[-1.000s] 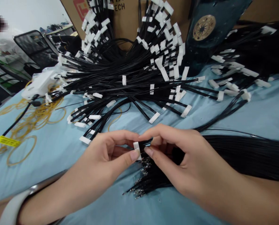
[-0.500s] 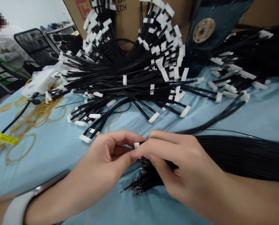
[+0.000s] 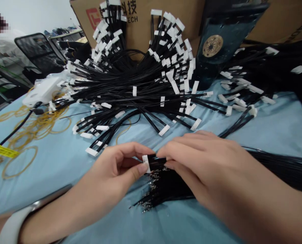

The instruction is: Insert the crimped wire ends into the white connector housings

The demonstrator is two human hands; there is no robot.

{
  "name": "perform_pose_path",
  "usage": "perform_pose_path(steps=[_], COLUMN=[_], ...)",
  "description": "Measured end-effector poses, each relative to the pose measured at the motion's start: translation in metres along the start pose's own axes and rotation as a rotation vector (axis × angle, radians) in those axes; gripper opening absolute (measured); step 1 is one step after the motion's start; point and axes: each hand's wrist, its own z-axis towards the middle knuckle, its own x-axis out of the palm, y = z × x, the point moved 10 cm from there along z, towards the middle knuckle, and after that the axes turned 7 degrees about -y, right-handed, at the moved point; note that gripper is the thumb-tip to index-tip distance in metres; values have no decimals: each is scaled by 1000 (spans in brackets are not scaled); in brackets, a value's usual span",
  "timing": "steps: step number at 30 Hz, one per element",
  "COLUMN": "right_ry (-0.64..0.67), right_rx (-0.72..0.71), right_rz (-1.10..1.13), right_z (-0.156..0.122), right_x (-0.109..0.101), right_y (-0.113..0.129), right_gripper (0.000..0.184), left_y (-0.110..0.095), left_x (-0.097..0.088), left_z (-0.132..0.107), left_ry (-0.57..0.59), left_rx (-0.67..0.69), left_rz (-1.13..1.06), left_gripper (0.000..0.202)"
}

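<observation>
My left hand [image 3: 115, 169] pinches a small white plastic connector [image 3: 146, 163] between thumb and forefinger. Short black wires [image 3: 156, 162] run from the connector into my right hand [image 3: 199, 162], whose fingertips close on them. The far ends of a loose black wire bunch [image 3: 161, 189] lie under my hands, showing small metal crimp terminals [image 3: 146, 203]. Beyond my fingertips, a large fan of black wire harnesses with white connectors [image 3: 130, 89] spreads across the table. Its nearest connector [image 3: 91, 151] lies left of my left hand.
A light blue cloth [image 3: 39, 193] covers the table. Yellow rubber bands [image 3: 39, 123] and a yellow tag [image 3: 4, 151] lie at left, by a white plastic-wrapped box [image 3: 43, 91]. Cardboard boxes [image 3: 138, 23] stand behind. A person [image 3: 3, 44] stands far left.
My right hand has slid rightward along the wires, uncovering more of them behind the connector. The view has shifted slightly, and the left hand still holds the connector.
</observation>
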Motion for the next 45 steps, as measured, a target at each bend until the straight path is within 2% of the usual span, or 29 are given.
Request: perform_pose_path(steps=[3,8,12,15,17,22,26,33,45], right_ry=[-76,37,66,7,-11,67,87,115,143], right_rx=[-114,-176,-178,-170,-101,175,320,347,369], right_rz=[-183,-275,-229,-190,-128,124,220,199,191], right_z=[-11,-22,-22,-24,-23,-12,-7,-8,-9], right_x=[-6,17,18,10,5,6,6,10,15], right_y=[18,24,22,20,13,-14,-26,-34,-33], right_gripper=[30,21,21,27,29,23,20,21,22], left_y=[-2,-4,-2,-1,-2,-1,1,0,-2], left_x=[-1,0,-1,-1,0,-1,-2,2,2], left_z=[1,0,0,1,1,2,2,0,-3], left_ry=[4,44,50,56,62,54,56,86,49], left_rx=[-2,1,-8,-7,-5,-16,-26,-15,11], left_rz=[-23,-83,-113,-142,-153,-145,-124,-83,-127], left_gripper=[19,16,15,15,14,14,16,16,11])
